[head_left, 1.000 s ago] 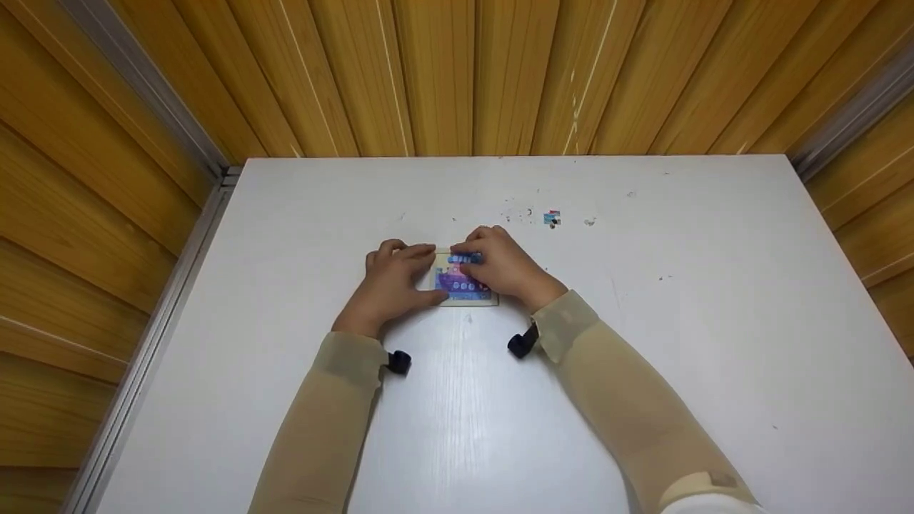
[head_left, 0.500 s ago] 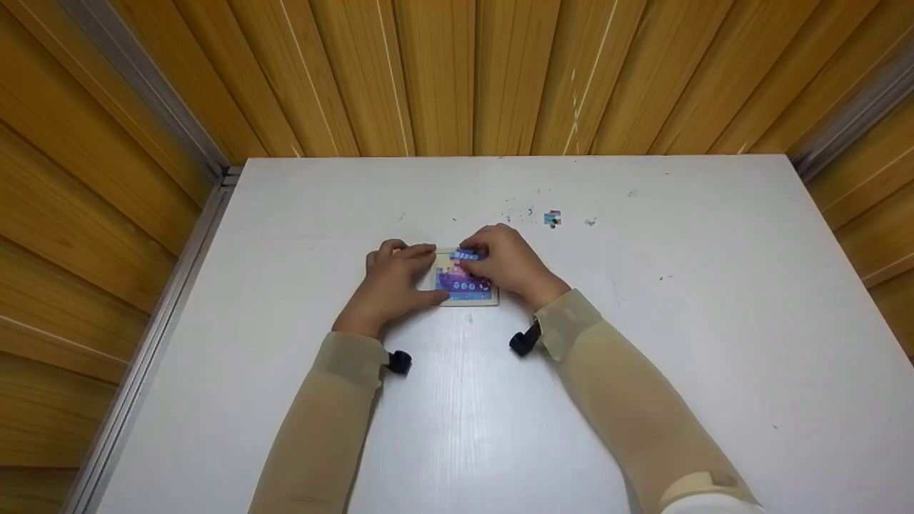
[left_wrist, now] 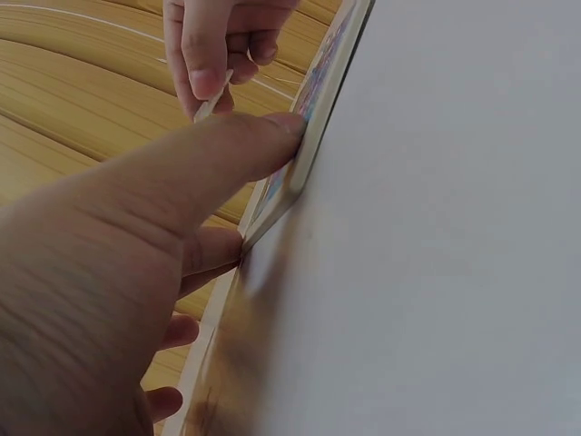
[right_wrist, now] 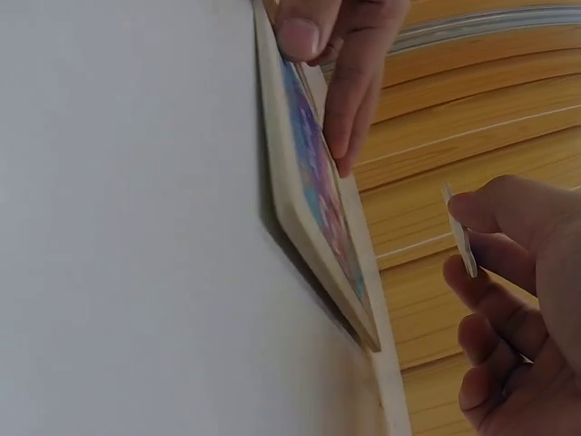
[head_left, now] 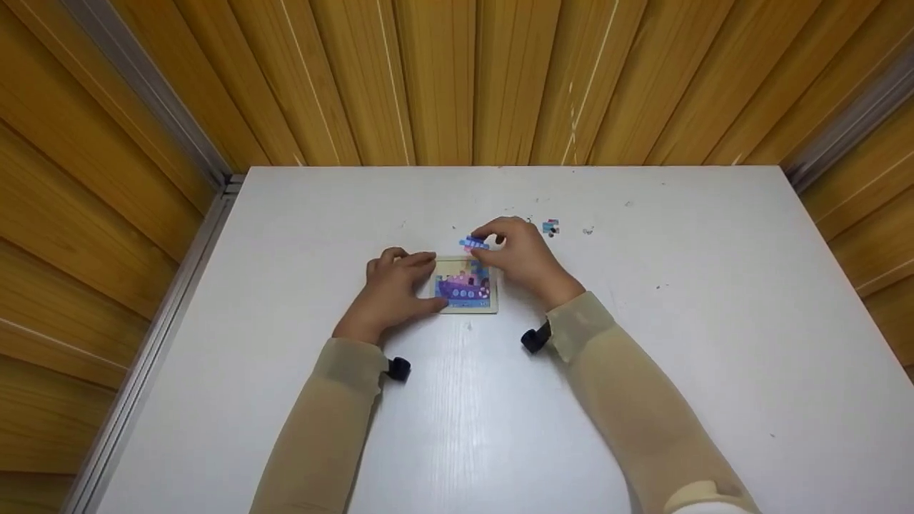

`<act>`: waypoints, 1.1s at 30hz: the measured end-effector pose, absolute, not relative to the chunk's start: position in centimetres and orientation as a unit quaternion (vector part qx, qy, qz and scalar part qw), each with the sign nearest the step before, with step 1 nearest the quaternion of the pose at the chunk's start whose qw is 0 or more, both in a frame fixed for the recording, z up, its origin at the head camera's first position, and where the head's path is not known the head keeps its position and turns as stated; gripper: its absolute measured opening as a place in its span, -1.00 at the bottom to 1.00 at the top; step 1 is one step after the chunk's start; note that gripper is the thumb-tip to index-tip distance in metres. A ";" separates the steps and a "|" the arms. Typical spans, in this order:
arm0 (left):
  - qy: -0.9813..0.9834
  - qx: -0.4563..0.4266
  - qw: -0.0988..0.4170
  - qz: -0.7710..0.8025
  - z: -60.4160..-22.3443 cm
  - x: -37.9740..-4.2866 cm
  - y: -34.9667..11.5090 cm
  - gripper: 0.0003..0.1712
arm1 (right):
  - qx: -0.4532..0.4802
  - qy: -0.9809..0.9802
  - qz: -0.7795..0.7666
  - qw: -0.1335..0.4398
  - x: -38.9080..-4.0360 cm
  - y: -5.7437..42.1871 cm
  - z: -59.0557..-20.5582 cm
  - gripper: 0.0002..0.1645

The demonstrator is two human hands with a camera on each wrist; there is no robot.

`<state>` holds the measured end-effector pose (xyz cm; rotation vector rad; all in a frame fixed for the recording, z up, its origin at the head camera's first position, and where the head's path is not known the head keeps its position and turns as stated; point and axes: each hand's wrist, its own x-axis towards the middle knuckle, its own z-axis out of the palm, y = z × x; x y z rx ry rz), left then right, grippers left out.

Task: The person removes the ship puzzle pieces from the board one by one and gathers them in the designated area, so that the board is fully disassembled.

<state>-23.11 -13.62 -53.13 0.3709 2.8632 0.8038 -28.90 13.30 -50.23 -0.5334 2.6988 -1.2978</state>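
Observation:
A small framed jigsaw puzzle (head_left: 471, 310) with a purple boat picture lies on the white table. My left hand (head_left: 393, 289) holds its left side, thumb on the near corner and fingertips at the far one; the left wrist view has that thumb pressing on the frame (left_wrist: 313, 154). Between thumb and fingers of my right hand (head_left: 525, 253) is a blue and pink puzzle piece (head_left: 473, 243), pinched and raised above the frame's far edge. In the right wrist view this piece (right_wrist: 460, 234) appears edge-on, apart from the frame. Bare pale backing shows in the puzzle's upper part.
Another puzzle piece (head_left: 550, 227), blue, red and black, lies beyond my right hand. Small marks dot the white table (head_left: 685, 343). Yellow wooden panels (head_left: 443, 78) stand behind the table and along both sides.
My right hand has lifted the blue and pink puzzle piece off the puzzle and moved it away, up and slightly right. The left hand stays on the frame. The head view has tilted slightly.

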 end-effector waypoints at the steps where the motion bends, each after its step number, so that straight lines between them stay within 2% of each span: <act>1: 0.953 0.121 0.075 0.268 -53.1 -23.1 -13.6 0.00 | -0.175 0.887 -0.426 0.044 -29.0 13.8 -50.0 -0.61; 13: 0.952 0.143 0.058 0.265 -53.5 -23.7 -14.0 -0.01 | -0.137 0.902 -0.409 -0.016 -30.2 21.1 -48.0 -0.62; 19: 0.954 0.138 0.059 0.261 -53.3 -23.8 -13.6 -0.11 | -0.093 0.914 -0.394 -0.026 -30.0 24.4 -47.1 -0.57; 24: 0.956 0.128 0.062 0.257 -53.1 -23.7 -13.2 -0.13 | -0.057 0.913 -0.401 -0.045 -29.8 26.0 -47.3 -0.54; 33: 0.957 0.130 0.065 0.252 -53.1 -23.7 -13.2 -0.11 | -0.030 0.921 -0.385 -0.045 -30.7 27.6 -48.7 -0.57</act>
